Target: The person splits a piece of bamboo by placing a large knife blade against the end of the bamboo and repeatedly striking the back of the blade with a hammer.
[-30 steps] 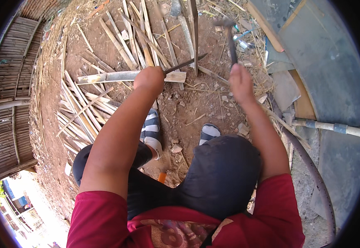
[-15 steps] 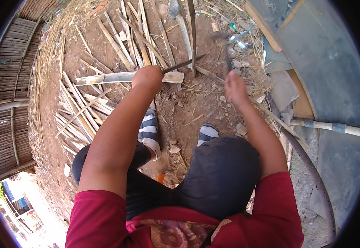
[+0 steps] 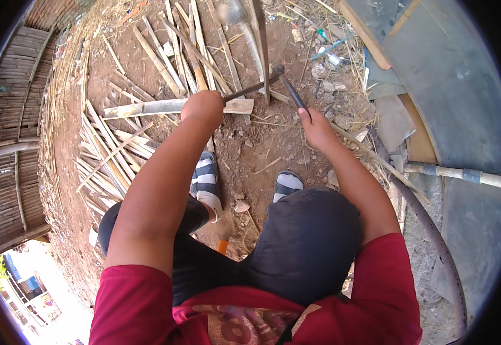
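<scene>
My left hand (image 3: 203,108) is closed round the handle of a long knife (image 3: 243,91). The dark blade reaches rightward to an upright bamboo strip (image 3: 260,46) and crosses it near its lower end. In my right hand (image 3: 318,127) is the dark handle of a hammer (image 3: 294,94). Its head meets the knife near the tip, just right of the strip; whether they touch, I cannot tell. A split bamboo length (image 3: 141,109) lies on the ground, passing behind my left hand.
Several bamboo slats (image 3: 109,149) lie heaped at the left, and more slats (image 3: 190,49) fan out beyond my left hand. Large grey sheets (image 3: 452,86) cover the right side. A dark curved pipe (image 3: 434,236) runs beside my right knee. A woven bamboo wall (image 3: 12,98) stands far left.
The hammer in my right hand has swung from right of the bamboo strip, inward to the left, so its head is now at the knife's tip. My left hand has barely moved.
</scene>
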Available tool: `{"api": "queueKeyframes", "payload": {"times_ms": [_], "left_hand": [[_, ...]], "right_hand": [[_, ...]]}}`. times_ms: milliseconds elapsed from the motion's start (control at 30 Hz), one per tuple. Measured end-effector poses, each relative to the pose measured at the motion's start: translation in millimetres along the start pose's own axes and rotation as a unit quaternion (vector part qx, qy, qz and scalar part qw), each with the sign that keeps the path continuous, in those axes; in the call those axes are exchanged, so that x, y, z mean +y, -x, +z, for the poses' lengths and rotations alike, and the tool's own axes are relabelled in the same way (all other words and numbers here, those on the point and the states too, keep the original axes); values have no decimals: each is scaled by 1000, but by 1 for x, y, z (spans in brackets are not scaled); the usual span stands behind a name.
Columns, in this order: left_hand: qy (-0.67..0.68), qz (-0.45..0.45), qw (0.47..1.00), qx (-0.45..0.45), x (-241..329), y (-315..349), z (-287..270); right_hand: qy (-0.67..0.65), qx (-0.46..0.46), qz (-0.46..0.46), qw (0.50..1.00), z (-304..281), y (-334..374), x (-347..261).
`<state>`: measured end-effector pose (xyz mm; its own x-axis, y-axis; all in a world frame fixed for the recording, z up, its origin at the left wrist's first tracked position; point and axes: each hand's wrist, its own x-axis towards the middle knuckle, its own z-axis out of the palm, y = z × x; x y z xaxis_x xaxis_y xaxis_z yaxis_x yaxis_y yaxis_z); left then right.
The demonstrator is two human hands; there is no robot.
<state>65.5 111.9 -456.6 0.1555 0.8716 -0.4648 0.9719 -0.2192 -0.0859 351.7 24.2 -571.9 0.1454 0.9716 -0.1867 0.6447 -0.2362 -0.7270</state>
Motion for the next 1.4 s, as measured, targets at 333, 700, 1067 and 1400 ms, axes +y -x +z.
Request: {"api": "queueKeyframes", "payload": {"times_ms": [333,700,1067,1400], "left_hand": [[30,-26,999,-5,9,5,-12],[22,-1,1000,-10,8,13,-11],[77,-32,996,-12,9,10,-4],[86,-44,995,-21,6,8,-3]], "right_hand": [[-294,-96,-53,950,-51,50,-26],[-17,-152,-82,985,-11,52,-28],[-45,-91,-103,990,0,32,-34],[10,-119,-124,985,1,31,-26]]}}
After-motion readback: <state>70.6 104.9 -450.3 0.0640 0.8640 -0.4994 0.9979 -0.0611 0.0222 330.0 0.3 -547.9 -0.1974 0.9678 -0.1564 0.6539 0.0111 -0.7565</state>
